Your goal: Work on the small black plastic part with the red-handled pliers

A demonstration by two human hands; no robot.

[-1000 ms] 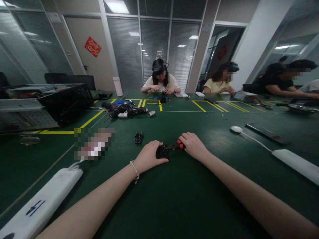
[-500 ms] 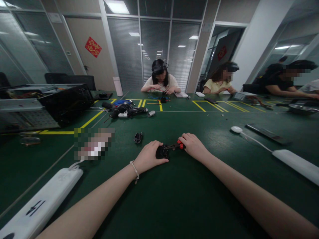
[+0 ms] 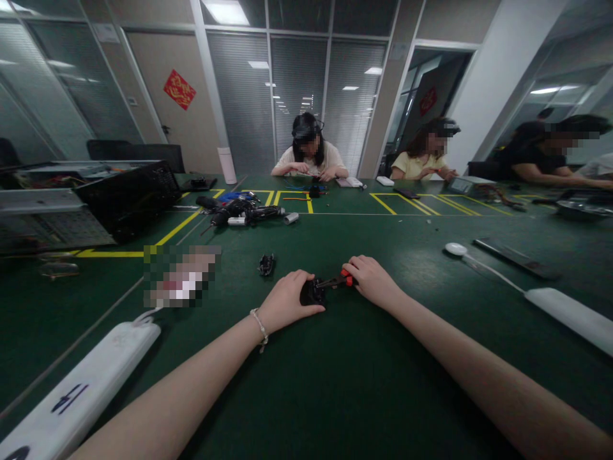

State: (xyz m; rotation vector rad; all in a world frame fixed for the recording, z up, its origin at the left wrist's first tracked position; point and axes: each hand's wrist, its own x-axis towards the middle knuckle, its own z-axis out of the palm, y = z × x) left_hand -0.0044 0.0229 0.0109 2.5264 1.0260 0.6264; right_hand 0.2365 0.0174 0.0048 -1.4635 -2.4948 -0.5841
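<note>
My left hand point(image 3: 287, 295) is closed around a small black part point(image 3: 310, 294), pressing it against the green tabletop, thumb on the near side and fingers on the far side. In my right hand point(image 3: 371, 278) is a pair of pliers point(image 3: 334, 281) with red handles and dark jaws. The tips of the jaws reach left and touch the black part; what they pinch is too small to make out. Another small black part point(image 3: 266, 264) lies a little beyond my left hand, apart from it.
A white power strip point(image 3: 81, 390) lies at left, another white strip point(image 3: 569, 319) at right. Farther back are a pile of dark tools and parts point(image 3: 244, 211), an open computer case point(image 3: 96, 204) and a pink bottle point(image 3: 227, 166). Several people sit across the green table point(image 3: 364, 383).
My hands, the black part and the pliers stay nearly in place. Across the table, the person in yellow has shifted their hands slightly.
</note>
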